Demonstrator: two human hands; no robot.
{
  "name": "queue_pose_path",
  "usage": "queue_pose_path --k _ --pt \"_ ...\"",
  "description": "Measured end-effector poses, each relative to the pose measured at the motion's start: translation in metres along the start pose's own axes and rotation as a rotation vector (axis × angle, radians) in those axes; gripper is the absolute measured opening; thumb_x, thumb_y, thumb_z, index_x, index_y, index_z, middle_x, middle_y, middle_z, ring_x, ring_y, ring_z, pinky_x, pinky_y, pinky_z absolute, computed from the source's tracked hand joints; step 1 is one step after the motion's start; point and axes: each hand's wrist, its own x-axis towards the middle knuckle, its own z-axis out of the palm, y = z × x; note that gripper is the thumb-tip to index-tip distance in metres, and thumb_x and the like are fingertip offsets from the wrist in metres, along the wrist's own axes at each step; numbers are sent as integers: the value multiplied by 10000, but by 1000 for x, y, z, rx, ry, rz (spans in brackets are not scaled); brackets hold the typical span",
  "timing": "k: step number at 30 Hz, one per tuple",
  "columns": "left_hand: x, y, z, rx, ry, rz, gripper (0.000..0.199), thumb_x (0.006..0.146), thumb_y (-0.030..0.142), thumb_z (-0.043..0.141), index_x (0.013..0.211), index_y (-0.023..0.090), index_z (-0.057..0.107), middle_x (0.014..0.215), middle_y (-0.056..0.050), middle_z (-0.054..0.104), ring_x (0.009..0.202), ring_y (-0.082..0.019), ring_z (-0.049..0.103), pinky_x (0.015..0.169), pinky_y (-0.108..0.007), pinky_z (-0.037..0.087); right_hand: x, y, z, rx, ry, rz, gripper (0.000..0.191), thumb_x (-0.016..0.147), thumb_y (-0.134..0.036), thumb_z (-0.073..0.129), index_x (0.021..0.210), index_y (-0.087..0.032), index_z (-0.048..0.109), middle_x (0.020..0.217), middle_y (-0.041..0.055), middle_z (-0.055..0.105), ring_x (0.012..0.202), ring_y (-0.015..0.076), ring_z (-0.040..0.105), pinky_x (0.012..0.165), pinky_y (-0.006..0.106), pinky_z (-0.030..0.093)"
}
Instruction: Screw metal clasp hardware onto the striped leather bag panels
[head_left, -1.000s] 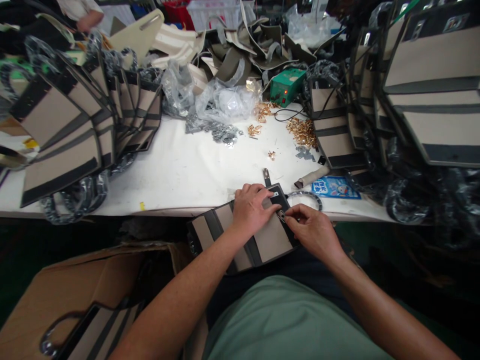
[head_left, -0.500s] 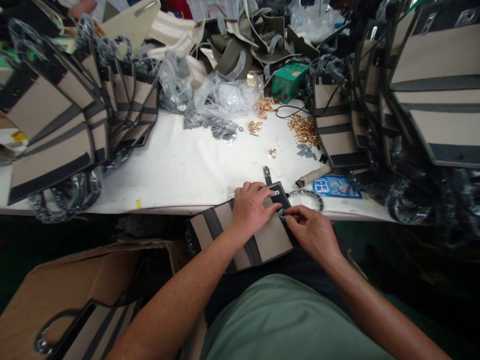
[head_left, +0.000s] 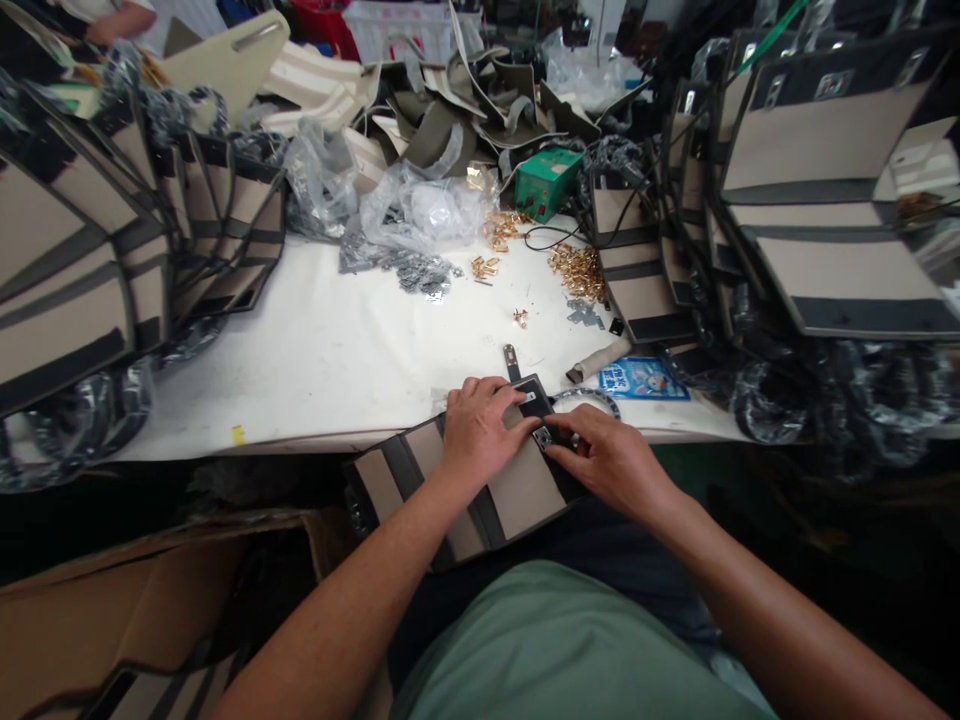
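A handbag body (head_left: 525, 490), beige inside with dark bands, lies tilted across my lap against the table edge. My left hand (head_left: 480, 430) lies over it, fingers bent over its far edge and thumb pointing to a small metal plate (head_left: 541, 437) on the black band. Thumb and fingers of my right hand (head_left: 611, 455) close around that plate from the right. Something small and shiny shows between these fingers, too small to name. A second metal plate (head_left: 529, 397) sits higher on the band. A dark strap tab (head_left: 511, 362) with metal on it sticks out beyond the far edge.
Similar handbag bodies with plastic-wrapped handles stand at left (head_left: 67, 270) and right (head_left: 817, 200). Gold-coloured metal parts (head_left: 577, 272), grey metal pieces (head_left: 424, 275), a green box (head_left: 547, 183) and a blue packet (head_left: 643, 378) lie on the white table (head_left: 315, 340). A cardboard box (head_left: 135, 610) stands lower left.
The view has turned somewhat to the right. My right thumb and index finger have spread apart and now sit around the metal plate. My left hand stays on the handbag body.
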Motion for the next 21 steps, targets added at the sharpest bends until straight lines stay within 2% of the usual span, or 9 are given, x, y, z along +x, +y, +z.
queue_pose_path --k 3,7,12,16,21 --pt "1 -1 1 14 3 0 302 834 491 787 1046 282 734 1169 -40 710 1106 -278 584 864 -432 415 7 6 1 -29 -39 -49 295 903 -262 702 1190 -322 737 968 16 682 838 176 644 742 268 466" --pt "3 -3 2 37 -4 2 292 828 461 798 1049 282 730 1183 -38 712 1101 -284 596 867 -434 426 11 11 6 -37 -15 -57 304 904 -263 717 1201 -326 736 976 13 691 852 171 653 754 267 459" --pt "4 -8 1 63 27 70 235 873 412 740 1058 268 723 1185 -57 714 1089 -293 622 862 -428 454 6 5 4 -140 -10 -81 161 955 -334 646 1068 -277 745 980 21 691 894 179 661 718 270 439" --pt "11 -25 10 81 167 211 351 925 575 593 1020 269 735 1114 -69 736 997 -297 660 800 -424 481 8 4 4 -238 0 -147 195 962 -378 585 1095 -300 704 973 7 671 855 176 645 649 275 413" --pt "18 -43 16 82 194 293 415 906 649 565 1020 303 764 1097 -49 762 971 -273 692 754 -382 525 14 11 11 -274 34 -175 190 922 -407 591 1013 -271 687 946 11 669 811 189 642 604 277 408"
